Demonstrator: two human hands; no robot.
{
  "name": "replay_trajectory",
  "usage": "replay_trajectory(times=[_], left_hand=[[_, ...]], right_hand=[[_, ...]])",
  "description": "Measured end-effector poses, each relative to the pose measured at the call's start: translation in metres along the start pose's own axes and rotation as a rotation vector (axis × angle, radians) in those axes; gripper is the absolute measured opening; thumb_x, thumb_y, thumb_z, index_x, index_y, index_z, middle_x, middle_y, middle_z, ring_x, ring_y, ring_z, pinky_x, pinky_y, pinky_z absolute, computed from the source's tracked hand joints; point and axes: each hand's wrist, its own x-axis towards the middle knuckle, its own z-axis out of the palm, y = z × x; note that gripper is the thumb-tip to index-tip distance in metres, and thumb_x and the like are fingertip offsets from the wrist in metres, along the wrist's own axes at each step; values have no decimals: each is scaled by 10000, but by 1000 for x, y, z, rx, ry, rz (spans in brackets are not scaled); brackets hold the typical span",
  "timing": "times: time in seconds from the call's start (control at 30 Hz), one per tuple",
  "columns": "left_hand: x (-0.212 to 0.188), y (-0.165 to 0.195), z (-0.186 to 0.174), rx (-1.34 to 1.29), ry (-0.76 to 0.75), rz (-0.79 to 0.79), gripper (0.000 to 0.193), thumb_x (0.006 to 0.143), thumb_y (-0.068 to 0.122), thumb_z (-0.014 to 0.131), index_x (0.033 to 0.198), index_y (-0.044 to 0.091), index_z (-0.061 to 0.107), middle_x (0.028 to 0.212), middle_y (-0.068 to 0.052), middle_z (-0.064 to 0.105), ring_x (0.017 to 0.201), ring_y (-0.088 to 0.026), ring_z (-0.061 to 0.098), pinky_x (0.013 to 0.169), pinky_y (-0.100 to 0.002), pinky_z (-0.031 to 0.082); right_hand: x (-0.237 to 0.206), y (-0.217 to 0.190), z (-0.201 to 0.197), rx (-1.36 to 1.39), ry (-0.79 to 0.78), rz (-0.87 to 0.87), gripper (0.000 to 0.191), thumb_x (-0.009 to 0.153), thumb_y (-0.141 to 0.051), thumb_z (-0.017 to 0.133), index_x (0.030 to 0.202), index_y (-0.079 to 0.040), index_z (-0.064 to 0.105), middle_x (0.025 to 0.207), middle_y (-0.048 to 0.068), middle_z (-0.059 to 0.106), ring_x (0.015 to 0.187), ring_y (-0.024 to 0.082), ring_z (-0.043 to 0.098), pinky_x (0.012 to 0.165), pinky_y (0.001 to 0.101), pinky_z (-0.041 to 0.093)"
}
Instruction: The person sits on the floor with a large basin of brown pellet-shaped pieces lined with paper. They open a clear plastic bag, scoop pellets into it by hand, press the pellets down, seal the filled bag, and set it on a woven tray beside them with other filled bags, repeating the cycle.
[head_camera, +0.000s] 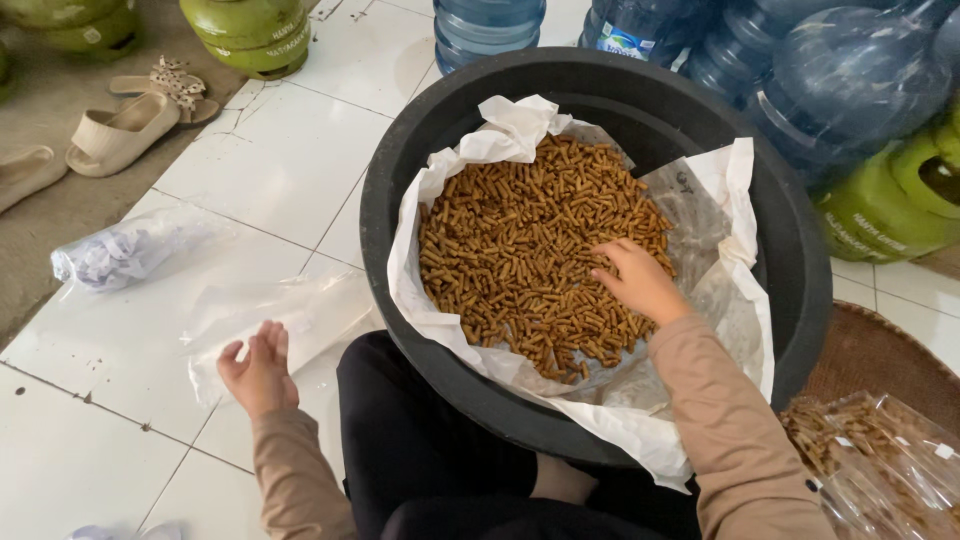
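Observation:
A big black tub (395, 150) stands in front of me, lined with a white and clear sheet (520, 120). Inside lies a heap of brown stick-shaped snack pieces (520, 240). My right hand (637, 280) rests on the heap at its right side, fingers dipped among the pieces. My left hand (258, 368) hovers over the white floor tiles left of the tub, fingers apart and holding nothing, at the edge of a flat clear plastic bag (290, 315).
A bundle of clear bags (125, 252) lies further left. Filled clear packets of the snack (880, 455) sit on a woven tray (870, 350) at right. Blue water jugs (850, 80) and green gas cylinders (250, 35) stand behind. Beige sandals (125, 130) lie far left.

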Motion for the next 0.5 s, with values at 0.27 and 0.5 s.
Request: replay_trajectory(times=[0.27,0.5], left_hand=[[-79,-38,254,186,-711,-116,698,947,-8,681,1563,66,361,1006,-106,745,921,-186,727,809,-318,603],[-103,-161,378,-7,-734,-411,307,1155,82,672,1246,-203,604,1080,-159,715,955,-192,675,834,-309,591]], right_hand=[[-1,-20,-13,53,191,-16,359,945,-181,687,1274,-44,647,1199,178,642,1043,378,649,890,440,521],[-3,-18,-21,12,628,-101,327,971,-101,703,1280,-17,637,1206,189,646,1097,378,642,937,430,521]])
